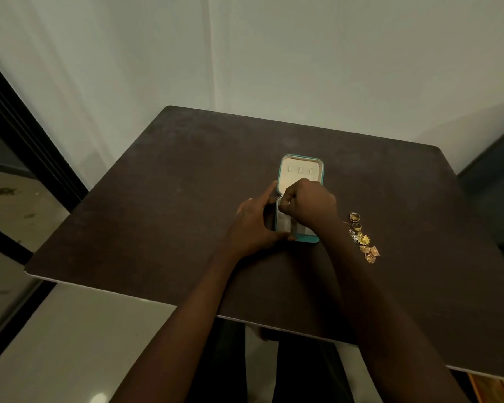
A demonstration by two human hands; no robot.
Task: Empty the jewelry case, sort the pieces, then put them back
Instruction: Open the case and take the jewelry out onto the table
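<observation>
A small teal jewelry case (301, 170) lies open in the middle of the dark table (157, 199), its cream lid flat at the far side. My left hand (253, 225) holds the case's left edge, thumb at the near corner and index finger stretched along the side. My right hand (309, 207) hovers over the case's bottom half with curled fingers that seem to pinch something small; the piece itself is hidden. Several gold jewelry pieces (364, 242) lie in a loose row to the right of the case, near my right forearm.
The table's near edge runs across below my forearms, with pale floor (70, 344) to the left. A white wall stands behind the table. A dark chair back (495, 181) shows at the right edge.
</observation>
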